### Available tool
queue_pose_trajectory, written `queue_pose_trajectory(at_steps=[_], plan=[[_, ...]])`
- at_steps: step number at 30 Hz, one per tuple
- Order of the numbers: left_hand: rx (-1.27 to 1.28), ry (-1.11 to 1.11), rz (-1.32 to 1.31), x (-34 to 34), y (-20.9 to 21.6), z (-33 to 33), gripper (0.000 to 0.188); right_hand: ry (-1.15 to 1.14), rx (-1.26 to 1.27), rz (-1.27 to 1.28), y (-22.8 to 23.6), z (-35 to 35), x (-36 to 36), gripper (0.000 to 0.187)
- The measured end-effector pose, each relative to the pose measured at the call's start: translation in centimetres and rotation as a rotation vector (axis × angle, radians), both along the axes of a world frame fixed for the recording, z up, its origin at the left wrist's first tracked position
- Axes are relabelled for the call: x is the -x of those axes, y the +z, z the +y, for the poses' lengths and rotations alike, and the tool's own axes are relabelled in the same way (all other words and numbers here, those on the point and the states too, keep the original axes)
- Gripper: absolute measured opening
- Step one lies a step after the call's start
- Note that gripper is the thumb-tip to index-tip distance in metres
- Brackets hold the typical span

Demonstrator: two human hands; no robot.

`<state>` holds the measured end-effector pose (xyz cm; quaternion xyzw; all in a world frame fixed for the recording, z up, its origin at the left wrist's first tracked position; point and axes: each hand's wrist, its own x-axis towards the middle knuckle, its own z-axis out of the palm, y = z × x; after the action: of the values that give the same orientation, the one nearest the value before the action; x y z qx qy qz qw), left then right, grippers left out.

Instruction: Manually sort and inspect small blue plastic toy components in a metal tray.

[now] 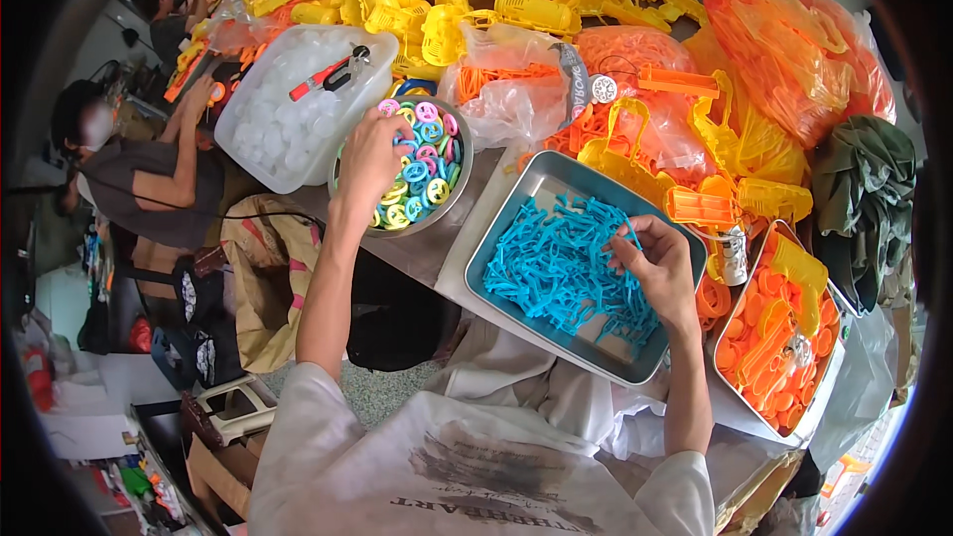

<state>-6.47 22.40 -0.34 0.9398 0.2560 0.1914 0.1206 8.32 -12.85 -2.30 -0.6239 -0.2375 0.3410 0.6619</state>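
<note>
My left hand (371, 161) reaches into a round metal bowl (459, 201) of small plastic rings (425, 161) in pink, blue, yellow and green. Its fingers are bent together at the top of the pile, and what they pinch, if anything, is hidden. A rectangular metal tray (536, 326) in front of me holds a heap of thin blue plastic pieces (556, 263). Over the tray's right side, my right hand (657, 263) has its thumb and fingertips closed on one slim blue plastic piece (633, 232).
Left of the bowl stands a translucent tub (238, 144) of clear round pieces, with a red-and-black tool (331, 74) on top. Yellow plastic parts (447, 10) pile up behind. At right are orange bags (779, 35) and a box of orange parts (769, 337). Another person (149, 174) sits far left.
</note>
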Motion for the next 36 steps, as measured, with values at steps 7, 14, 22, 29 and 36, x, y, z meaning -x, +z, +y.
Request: queue_pose_trajectory(at_steps=[7, 14, 22, 29, 36], plan=[[-0.106, -0.066, -0.149, -0.3, 0.8, -1.9, 0.017, -0.037, -0.072, -0.034, -0.3, -0.3, -0.6, 0.018], [0.495, -0.4, -0.478, -2.2, 2.0, -14.9, 0.016, -0.06, -0.107, 0.093, 0.6, 0.1, -0.2, 0.016], [0.38, -0.59, -0.58, -4.9, -0.6, -19.8, 0.022, -0.179, -0.103, 0.089, 0.5, -0.2, -0.4, 0.013], [0.411, -0.559, -0.599, -4.9, -1.1, -19.9, 0.019, -0.166, -0.064, 0.205, 1.3, -0.3, -0.3, 0.01], [0.41, -0.627, -0.613, -5.5, -1.0, -19.3, 0.022, -0.072, -0.122, 0.16, 0.1, -0.6, -0.6, 0.01]])
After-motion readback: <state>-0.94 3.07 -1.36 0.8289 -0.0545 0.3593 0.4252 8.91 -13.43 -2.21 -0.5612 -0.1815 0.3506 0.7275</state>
